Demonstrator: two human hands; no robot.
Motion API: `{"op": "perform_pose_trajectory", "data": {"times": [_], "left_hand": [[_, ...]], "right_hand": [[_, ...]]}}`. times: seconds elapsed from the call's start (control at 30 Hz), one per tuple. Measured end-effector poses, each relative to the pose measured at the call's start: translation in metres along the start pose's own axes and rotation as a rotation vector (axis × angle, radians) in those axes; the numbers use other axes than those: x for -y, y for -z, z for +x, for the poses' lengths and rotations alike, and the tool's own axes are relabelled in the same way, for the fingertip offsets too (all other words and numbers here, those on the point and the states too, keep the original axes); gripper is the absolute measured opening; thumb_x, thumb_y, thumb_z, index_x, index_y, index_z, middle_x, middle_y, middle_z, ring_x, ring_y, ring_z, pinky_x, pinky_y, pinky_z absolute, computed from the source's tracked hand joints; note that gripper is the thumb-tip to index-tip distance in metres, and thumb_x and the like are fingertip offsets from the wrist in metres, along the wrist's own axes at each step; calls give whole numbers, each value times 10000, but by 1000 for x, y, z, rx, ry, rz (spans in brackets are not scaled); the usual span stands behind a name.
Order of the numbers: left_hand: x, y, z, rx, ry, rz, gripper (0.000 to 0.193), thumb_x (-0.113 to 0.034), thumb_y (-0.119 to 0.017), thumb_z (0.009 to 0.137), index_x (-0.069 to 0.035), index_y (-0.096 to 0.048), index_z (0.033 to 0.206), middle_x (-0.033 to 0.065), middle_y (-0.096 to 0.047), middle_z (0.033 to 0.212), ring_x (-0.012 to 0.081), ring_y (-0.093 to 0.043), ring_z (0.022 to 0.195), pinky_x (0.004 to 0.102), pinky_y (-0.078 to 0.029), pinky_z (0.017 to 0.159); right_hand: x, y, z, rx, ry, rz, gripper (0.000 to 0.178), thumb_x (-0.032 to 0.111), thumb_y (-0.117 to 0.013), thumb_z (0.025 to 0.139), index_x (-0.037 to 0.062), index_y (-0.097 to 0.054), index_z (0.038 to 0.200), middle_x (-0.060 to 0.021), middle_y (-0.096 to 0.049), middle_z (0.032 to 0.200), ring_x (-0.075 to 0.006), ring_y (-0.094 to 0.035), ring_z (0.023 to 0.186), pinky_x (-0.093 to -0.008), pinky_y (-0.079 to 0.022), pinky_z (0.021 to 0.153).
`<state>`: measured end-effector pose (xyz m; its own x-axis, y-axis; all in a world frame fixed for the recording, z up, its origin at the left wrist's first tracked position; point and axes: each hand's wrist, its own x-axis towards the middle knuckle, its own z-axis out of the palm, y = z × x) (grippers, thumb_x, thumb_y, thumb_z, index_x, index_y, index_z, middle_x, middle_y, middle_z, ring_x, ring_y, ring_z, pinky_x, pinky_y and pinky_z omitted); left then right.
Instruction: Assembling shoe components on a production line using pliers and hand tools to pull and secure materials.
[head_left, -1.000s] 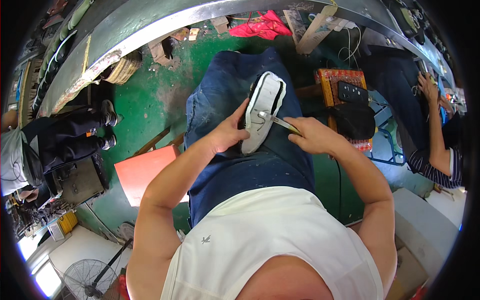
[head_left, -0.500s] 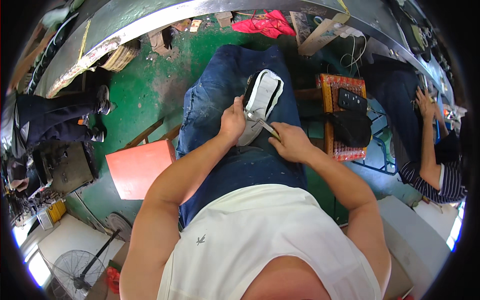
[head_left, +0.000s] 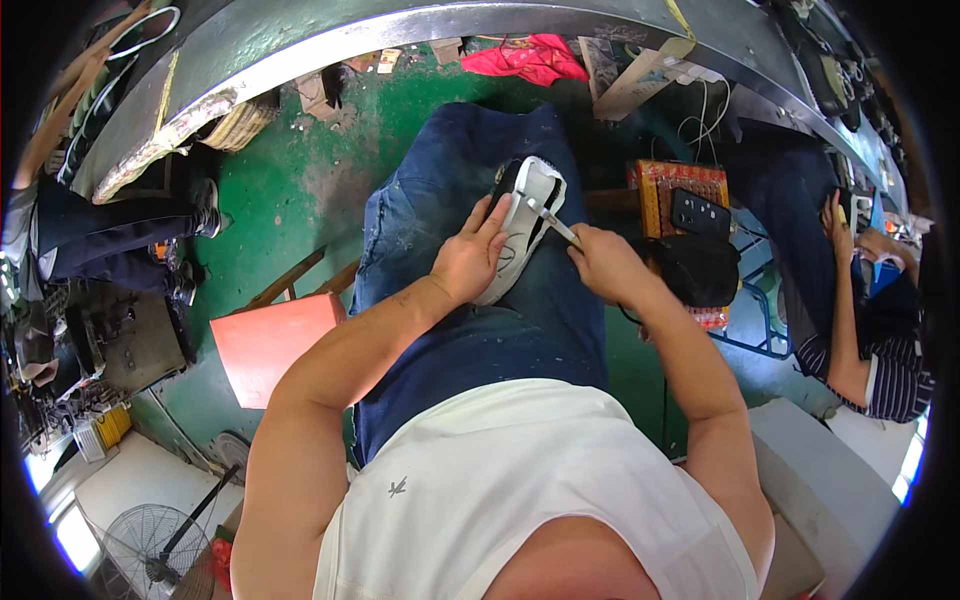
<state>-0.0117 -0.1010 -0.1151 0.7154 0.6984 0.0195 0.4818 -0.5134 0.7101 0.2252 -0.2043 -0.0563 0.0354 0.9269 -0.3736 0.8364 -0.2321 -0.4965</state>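
A white and grey shoe with black parts rests across my jeans-clad thighs, its white-lined end pointing away from me. My left hand grips it from the left, with fingers lying over its upper side. From the right, my right hand is closed round the handle of a slim hand tool. The tool's metal head touches or nearly touches the shoe's white rim, close to my left fingertips. Its exact kind cannot be made out.
A pink box stands left of my legs. At right, a beaded seat bears a phone and a black pouch. A metal-edged bench curves across the far side. Other people sit at both sides.
The shoe has turned, showing its patterned side rather than its grey sole. My left hand has shifted up over it, fingers spread further. My right hand and the tool have moved right and slightly away.
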Motion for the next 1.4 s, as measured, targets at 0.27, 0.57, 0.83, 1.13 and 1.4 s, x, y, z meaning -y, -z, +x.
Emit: {"op": "perform_pose_trajectory", "data": {"times": [0.27, 0.57, 0.83, 1.13, 1.4], "left_hand": [[3, 17, 16, 234, 62, 61, 564, -291, -462, 1046, -225, -290, 1579, 337, -411, 1481, 506, -651, 1018, 493, -544, 931], [10, 4, -19, 7, 325, -267, 649, -314, -478, 1032, -18, -254, 1564, 349, -440, 1464, 476, -559, 1245, 430, -452, 1075], [10, 13, -14, 188, 471, -443, 656, -247, -592, 989, 57, -347, 1516, 295, -501, 1454, 369, -501, 1360, 360, -387, 1129], [-12, 41, -12, 422, 417, -394, 1107, -175, -836, 743, -92, -150, 1609, 245, -532, 1438, 343, -519, 1348, 350, -386, 1135], [-40, 126, 17, -21, 181, -252, 812, -118, -823, 745, -55, -403, 1437, 257, -680, 1181, 332, -700, 1060, 383, -552, 932]], "right_hand": [[28, 30, 26, -136, 29, 442, 338, 312, -542, 1015, -17, -618, 998, -253, -684, 920, -430, -666, 891, -488, -517, 809], [22, 14, 45, 56, 76, 130, 456, 378, -458, 1050, -48, -606, 986, -278, -673, 909, -469, -643, 900, -535, -487, 807], [48, -2, 19, 176, 0, 128, 459, 371, -445, 1056, -60, -587, 981, -294, -660, 895, -491, -631, 900, -529, -481, 795], [34, -13, -11, 274, -167, 516, 476, 404, -450, 1063, -37, -595, 957, -183, -666, 785, -288, -678, 739, -404, -529, 698], [-24, -45, -39, -139, -184, 1120, 462, 399, -432, 1085, -35, -585, 1110, -74, -655, 902, -130, -641, 706, -287, -508, 629]]}}
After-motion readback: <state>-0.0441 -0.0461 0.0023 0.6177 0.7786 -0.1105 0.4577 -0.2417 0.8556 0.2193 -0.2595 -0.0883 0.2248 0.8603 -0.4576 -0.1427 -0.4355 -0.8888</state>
